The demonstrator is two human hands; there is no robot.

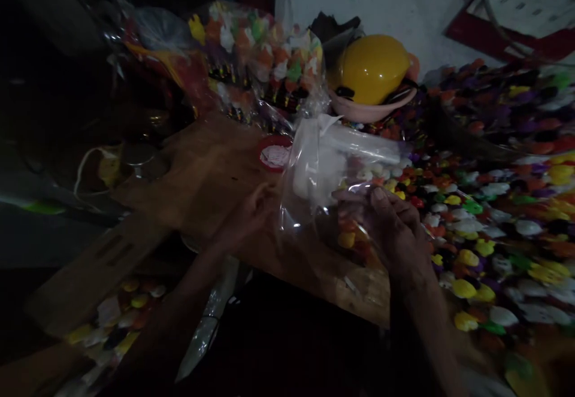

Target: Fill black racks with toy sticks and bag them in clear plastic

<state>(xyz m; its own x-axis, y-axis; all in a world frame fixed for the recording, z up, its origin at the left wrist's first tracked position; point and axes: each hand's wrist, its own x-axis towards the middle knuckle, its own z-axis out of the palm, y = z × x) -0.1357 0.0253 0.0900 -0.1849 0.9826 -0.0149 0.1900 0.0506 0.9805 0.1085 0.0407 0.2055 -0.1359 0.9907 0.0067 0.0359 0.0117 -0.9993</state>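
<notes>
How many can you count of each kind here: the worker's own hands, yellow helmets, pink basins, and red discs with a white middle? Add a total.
Hands: 2 (left hand, right hand)
Yellow helmet: 1
Pink basin: 1
Red disc: 1
Total: 5

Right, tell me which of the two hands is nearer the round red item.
The left hand, just in front of the round red item; the right hand is farther off, across the clear plastic.

Left hand and right hand are bare; behind the fingers run bare forearms, dark clothing between.
</notes>
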